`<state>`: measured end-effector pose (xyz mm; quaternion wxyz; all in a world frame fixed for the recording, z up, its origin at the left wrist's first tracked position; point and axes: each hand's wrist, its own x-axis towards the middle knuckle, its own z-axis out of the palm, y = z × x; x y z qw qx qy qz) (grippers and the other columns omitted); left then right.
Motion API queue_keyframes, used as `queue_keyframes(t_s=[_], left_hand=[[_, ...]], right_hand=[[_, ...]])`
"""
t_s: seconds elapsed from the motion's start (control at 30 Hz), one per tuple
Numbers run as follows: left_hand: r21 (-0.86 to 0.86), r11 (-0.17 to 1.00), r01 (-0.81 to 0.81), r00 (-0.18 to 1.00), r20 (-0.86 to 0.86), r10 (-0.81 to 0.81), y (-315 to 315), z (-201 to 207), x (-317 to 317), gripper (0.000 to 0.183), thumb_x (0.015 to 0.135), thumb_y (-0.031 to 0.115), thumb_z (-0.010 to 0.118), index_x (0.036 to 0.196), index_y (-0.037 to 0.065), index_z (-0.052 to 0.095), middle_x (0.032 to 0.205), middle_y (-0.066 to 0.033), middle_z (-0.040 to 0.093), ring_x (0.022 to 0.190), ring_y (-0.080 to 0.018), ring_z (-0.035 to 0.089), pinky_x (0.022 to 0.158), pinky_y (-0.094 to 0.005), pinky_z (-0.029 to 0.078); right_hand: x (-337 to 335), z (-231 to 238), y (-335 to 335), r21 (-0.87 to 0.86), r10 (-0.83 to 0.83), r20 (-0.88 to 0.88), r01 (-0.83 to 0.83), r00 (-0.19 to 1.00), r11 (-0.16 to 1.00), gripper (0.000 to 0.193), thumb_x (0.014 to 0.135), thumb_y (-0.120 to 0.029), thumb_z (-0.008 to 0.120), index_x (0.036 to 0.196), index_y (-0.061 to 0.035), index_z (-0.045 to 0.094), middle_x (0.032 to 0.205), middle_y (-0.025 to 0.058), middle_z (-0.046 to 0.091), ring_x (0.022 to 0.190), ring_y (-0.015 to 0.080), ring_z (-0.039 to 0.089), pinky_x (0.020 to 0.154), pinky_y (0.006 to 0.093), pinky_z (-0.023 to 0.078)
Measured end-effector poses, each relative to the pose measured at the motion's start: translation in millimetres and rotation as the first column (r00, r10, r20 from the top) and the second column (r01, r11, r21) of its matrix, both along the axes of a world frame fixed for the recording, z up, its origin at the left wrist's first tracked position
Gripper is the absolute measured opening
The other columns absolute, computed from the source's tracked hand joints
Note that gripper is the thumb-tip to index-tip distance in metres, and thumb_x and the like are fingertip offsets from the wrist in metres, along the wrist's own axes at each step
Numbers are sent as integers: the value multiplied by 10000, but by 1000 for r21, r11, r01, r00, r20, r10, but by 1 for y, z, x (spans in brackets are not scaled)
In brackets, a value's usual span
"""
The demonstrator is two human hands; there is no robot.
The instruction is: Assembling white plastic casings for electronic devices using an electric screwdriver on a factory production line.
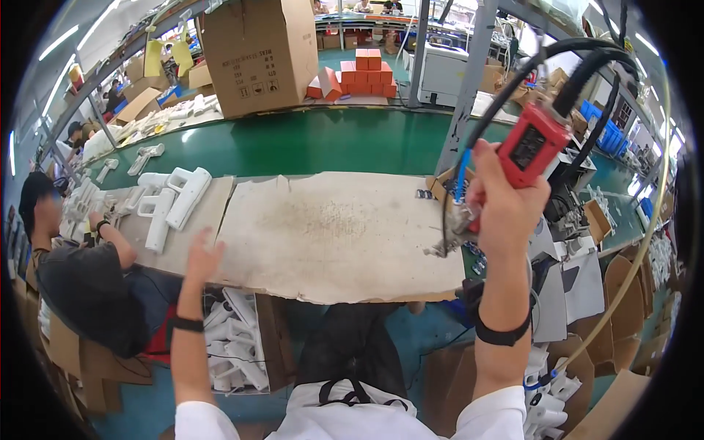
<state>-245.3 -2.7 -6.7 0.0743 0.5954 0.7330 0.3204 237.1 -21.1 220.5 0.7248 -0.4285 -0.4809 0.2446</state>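
My right hand (510,205) is closed round a red electric screwdriver (534,143), held raised above the right end of the worktop. Thick black cables run from its upper end, and a blue hose (462,176) meets the metal parts at its lower end. My left hand (204,255) is open and holds nothing, its fingers apart over the left edge of the cardboard sheet (330,227). Just beyond that hand, several white pistol-shaped plastic housings (188,196) lie together on the bench.
A co-worker (81,271) in dark clothing sits at the left beside more white parts. Boxes of white housings (238,352) stand below the bench. A large carton (257,55) and orange boxes (363,73) sit across the green belt (352,139). A metal post (466,103) rises at the right.
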Motion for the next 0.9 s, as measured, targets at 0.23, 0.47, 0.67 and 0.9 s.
queue_keyframes(t_s=[0.23, 0.47, 0.67, 0.9], left_hand=[[52, 920, -389, 776, -519, 358, 69, -38, -130, 860, 709, 221, 723, 1412, -28, 295, 1475, -305, 242, 1348, -423, 305, 1110, -448, 272], [-45, 887, -460, 815, -416, 402, 81, -17, -149, 831, 657, 182, 751, 1380, 69, 360, 1220, -230, 459, 1150, -411, 481, 964, -483, 416], [110, 955, -274, 900, -319, 295, 111, -34, -128, 706, 671, 186, 716, 1306, 23, 455, 1239, -221, 518, 1173, -378, 486, 999, -445, 398], [237, 966, -108, 990, -67, 127, 93, -30, -12, 614, 662, 147, 707, 1236, -1, 549, 1244, -218, 545, 1158, -369, 516, 993, -408, 414]], right_hand=[[9, 1, -20, -17, -126, 21, 127, 992, 992, 154, 887, -119, 638, 946, -1, 557, 558, 19, 500, 393, 86, 450, 346, 215, 293], [-1, -15, -10, -5, -80, 86, 80, 993, 997, 168, 891, -116, 619, 995, -17, 533, 561, 32, 504, 409, 116, 497, 343, 231, 371], [-7, -27, 9, 99, -163, -37, 166, 986, 981, 192, 901, -160, 603, 988, 1, 548, 614, 58, 516, 455, 130, 478, 419, 248, 394], [-20, -27, 17, 39, -85, 24, 84, 996, 996, 195, 901, -175, 613, 990, -12, 554, 633, 55, 527, 473, 126, 495, 444, 243, 417]])
